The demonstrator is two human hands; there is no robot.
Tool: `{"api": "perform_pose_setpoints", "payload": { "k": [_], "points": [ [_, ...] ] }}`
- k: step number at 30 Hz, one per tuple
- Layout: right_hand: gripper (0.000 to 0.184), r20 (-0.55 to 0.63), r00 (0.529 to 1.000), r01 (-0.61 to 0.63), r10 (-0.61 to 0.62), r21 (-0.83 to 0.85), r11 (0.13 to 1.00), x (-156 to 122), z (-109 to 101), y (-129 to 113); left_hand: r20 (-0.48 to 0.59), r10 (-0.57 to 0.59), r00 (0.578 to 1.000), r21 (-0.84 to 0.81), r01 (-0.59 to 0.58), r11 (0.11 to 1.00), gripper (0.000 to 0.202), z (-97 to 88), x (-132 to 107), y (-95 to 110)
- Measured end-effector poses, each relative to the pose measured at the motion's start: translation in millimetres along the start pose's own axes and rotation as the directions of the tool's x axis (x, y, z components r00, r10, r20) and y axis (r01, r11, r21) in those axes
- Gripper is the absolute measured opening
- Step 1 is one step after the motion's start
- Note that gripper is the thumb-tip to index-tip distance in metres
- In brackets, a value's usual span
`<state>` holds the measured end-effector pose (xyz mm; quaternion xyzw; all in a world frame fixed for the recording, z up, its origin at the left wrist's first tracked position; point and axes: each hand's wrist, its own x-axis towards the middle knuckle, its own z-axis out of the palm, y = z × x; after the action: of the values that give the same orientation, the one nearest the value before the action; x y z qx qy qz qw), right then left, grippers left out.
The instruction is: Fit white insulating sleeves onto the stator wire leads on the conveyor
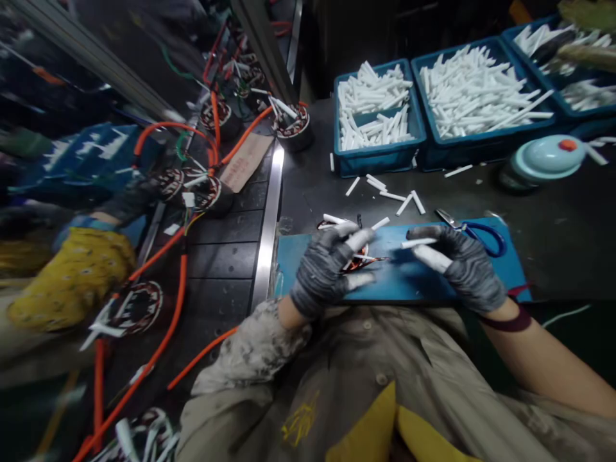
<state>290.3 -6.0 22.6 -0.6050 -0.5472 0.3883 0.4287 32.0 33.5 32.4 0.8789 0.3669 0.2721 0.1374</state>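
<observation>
My left hand (pixel 325 266), in a grey glove with white fingertips, is curled over a wire-wound motor stator (pixel 359 262) and hides most of it. Copper-coloured wire ends and several white sleeves stick out around the fingers. To the right, my right hand (pixel 464 262), gloved alike, pinches a short white sleeve (pixel 418 243) between thumb and fingers, apart from the stator. Both hands are over a blue mat (pixel 409 282) at the bench's front edge. Scissors with blue handles (pixel 486 236) lie just behind my right hand.
Blue bins (pixel 380 160) of white sleeves stand at the back; loose sleeves (pixel 394 196) lie before them. A light-blue bottle (pixel 546 160) is at right. On the left, a conveyor (pixel 219 282) carries several stators with orange tubes. A co-worker's yellow sleeve (pixel 77 276) reaches in there.
</observation>
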Motion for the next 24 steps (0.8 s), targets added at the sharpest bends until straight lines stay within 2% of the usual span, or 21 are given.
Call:
{"api": "perform_pose_setpoints", "payload": {
  "k": [2,5,7,10,14,17,19,20,22,24],
  "points": [
    [0.029,0.026,0.989,-0.147,0.145,0.081,0.986,-7.3,2.6,4.8,-0.042,-0.034,0.999,0.041,0.036,0.999,0.063,-8.7,-11.2,-6.6],
    [0.037,0.1,0.954,-0.298,0.283,0.191,0.935,-10.9,9.0,12.7,0.012,-0.093,0.996,0.04,0.092,0.995,0.046,-11.9,-23.6,-16.4],
    [0.038,0.213,0.931,-0.344,0.297,0.241,0.907,-10.5,13.3,13.7,0.093,-0.094,0.991,0.029,0.092,0.995,0.038,-8.5,-27.1,-20.3],
    [0.036,0.375,0.898,-0.346,0.231,0.276,0.897,-7.6,17.9,7.4,0.16,-0.018,0.987,0.011,0.016,1.0,0.035,-0.6,-26.7,-21.3],
    [0.038,0.446,0.879,-0.282,0.167,0.207,0.937,0.1,25.1,-3.8,0.079,0.043,0.996,0.063,-0.048,0.997,0.03,12.1,-26.0,-12.5],
    [0.04,0.404,0.897,-0.224,0.18,0.065,0.972,3.9,32.2,-5.3,-0.016,0.039,0.999,0.188,-0.035,0.982,0.026,20.6,-28.0,-2.2],
    [0.035,0.321,0.939,-0.099,0.12,-0.082,0.992,2.7,34.1,-3.0,-0.065,0.058,0.996,0.251,-0.04,0.967,0.024,22.8,-28.6,2.0],
    [0.034,0.288,0.956,-0.004,0.052,-0.166,0.986,1.1,33.6,-1.3,-0.078,0.067,0.995,0.254,-0.045,0.966,0.023,22.6,-28.4,2.6],
    [0.034,0.272,0.956,0.201,-0.114,-0.316,0.927,-2.6,29.8,2.4,-0.078,0.066,0.995,0.215,-0.048,0.975,0.023,20.6,-27.5,1.2],
    [0.038,0.269,0.941,0.302,-0.205,-0.396,0.867,-4.9,25.5,5.3,-0.062,0.05,0.997,0.163,-0.039,0.986,0.024,18.4,-26.9,-1.7]
  ]
}}
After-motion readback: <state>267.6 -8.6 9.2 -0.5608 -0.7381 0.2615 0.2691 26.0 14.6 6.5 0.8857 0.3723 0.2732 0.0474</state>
